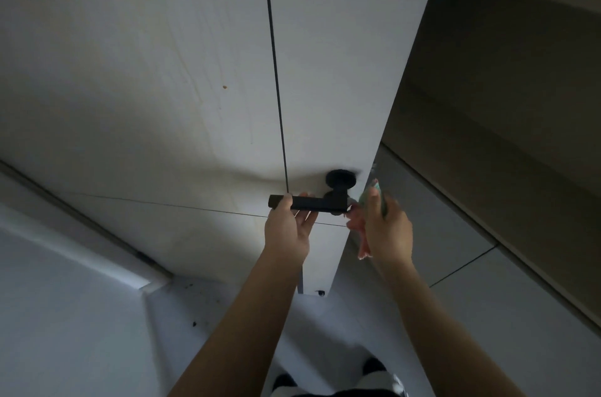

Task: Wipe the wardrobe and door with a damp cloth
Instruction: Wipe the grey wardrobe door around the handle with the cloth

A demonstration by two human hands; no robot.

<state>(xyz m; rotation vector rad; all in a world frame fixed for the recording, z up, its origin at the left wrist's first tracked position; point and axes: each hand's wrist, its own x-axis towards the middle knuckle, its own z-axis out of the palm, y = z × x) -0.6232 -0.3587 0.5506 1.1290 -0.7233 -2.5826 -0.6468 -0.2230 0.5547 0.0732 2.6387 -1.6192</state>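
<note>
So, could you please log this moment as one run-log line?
left hand: holds door handle | right hand: grips cloth at door edge | step: wiping by handle

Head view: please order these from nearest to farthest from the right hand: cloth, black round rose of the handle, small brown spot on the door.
1. cloth, held in the right hand.
2. black round rose, just up-left.
3. brown spot, far upper left on the door.

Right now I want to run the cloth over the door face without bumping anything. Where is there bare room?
The door face is bare above the black handle, either side of the dark vertical groove. It is crowded at the handle: left hand grips the lever, right hand holds the cloth at the door's edge.
</note>
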